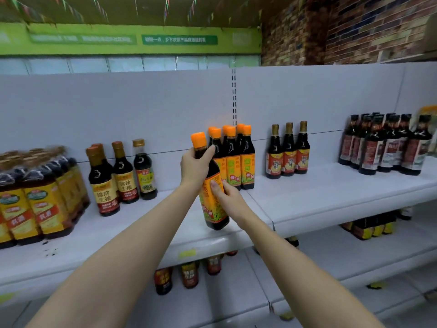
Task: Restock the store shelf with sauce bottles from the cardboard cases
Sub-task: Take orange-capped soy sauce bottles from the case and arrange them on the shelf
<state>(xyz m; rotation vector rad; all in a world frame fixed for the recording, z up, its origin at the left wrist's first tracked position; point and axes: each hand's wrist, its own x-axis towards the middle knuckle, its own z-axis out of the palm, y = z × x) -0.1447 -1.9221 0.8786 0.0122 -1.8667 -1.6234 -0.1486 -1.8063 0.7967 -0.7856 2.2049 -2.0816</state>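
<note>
A dark sauce bottle (pixel 214 209) with an orange cap and a yellow-green label is tilted a little, its base at the white shelf (pixel 307 204) surface near the front. My left hand (pixel 195 165) grips its neck just below the cap. My right hand (pixel 224 195) holds its label, thumb across the front. Right behind it stands a group of several matching orange-capped bottles (pixel 236 159). No cardboard case is in view.
On the same shelf stand gold-capped bottles (pixel 120 176) to the left, shrink-wrapped packs (pixel 40 200) at far left, three red-label bottles (pixel 288 152) to the right and several dark bottles (pixel 385 145) at far right. More bottles (pixel 186 275) sit on the lower shelf.
</note>
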